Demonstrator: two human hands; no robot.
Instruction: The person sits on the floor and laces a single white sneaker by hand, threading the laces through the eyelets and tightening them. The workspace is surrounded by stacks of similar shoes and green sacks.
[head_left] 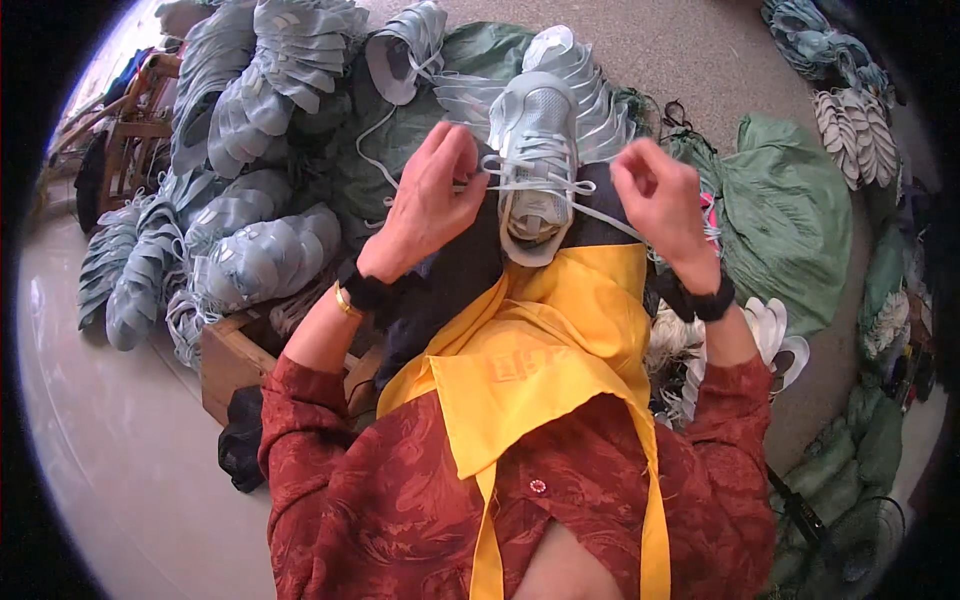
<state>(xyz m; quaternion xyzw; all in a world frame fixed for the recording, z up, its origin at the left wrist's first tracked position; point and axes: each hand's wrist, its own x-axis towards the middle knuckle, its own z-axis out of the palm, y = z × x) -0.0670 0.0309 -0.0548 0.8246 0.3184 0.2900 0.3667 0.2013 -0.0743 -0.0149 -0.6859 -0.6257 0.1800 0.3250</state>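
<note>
A pale grey-blue shoe upper (540, 120) lies across my lap, its toe pointing away from me and its heel opening near my apron. White shoelace (540, 183) criss-crosses its front, with loose lengths running out to both sides. On its left, my left hand (428, 200) is closed in a pinch on one length of the lace. Opposite, my right hand (662, 205) is raised with curled fingers. The other length stretches to its palm side and appears gripped there, though the fingers partly hide it.
Stacked grey-blue uppers (270, 90) crowd the left, some above a wooden box (235, 365). Another laced upper (400, 60) lies ahead. A green sack (785, 220) bulges at the right, near white shoe pieces (770, 330). A yellow apron (560, 340) covers my lap.
</note>
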